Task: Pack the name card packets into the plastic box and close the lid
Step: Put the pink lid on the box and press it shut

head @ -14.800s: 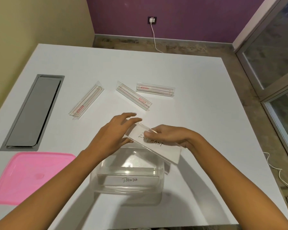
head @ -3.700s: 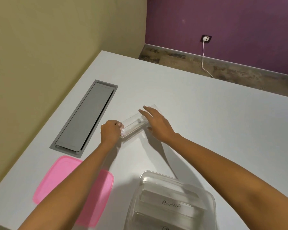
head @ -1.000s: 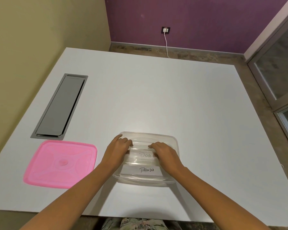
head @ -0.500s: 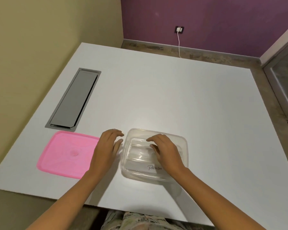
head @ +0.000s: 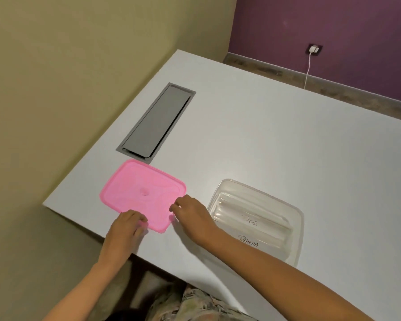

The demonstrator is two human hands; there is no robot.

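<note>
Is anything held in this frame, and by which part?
The pink lid: the left hand pinches its near edge, the right hand its right edge near the corner.

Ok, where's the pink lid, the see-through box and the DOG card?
pink lid (head: 134, 188): head view, middle of its top.
plastic box (head: 259, 193): head view, on its far rim.
DOG card packet (head: 250, 222): head view, on the handwritten label.

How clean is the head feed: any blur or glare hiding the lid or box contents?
Head view: even light, soft shadows under the left hand and right hand; pink lid sharp; plastic box has mild sheen, yet the DOG label and PANDA label read; the table sits slanted in frame.
</note>
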